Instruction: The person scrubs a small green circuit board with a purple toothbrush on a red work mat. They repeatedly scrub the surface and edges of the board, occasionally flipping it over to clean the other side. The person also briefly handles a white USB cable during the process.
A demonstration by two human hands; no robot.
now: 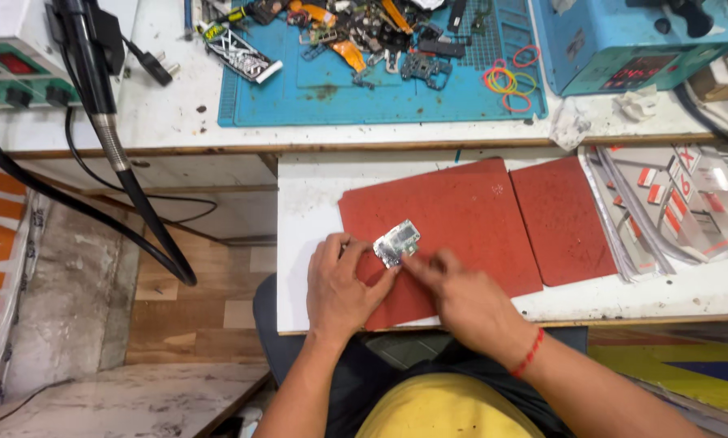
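A small silver circuit board (396, 241) lies on a red mat (461, 215) on the white pull-out shelf. My left hand (341, 285) pinches the board's near left corner between thumb and fingers. My right hand (461, 296) rests on the mat beside it, its fingertips pressed to the board's lower right edge. A red thread circles my right wrist. I cannot tell whether my right hand holds a small tool.
A second red mat (563, 219) lies to the right, next to a stack of clear packets (672, 203). On the upper bench, a blue work mat (364, 81) carries several phone parts and rubber bands (510, 77). A blue machine (631, 40) stands at back right. Black cables (129, 186) hang at left.
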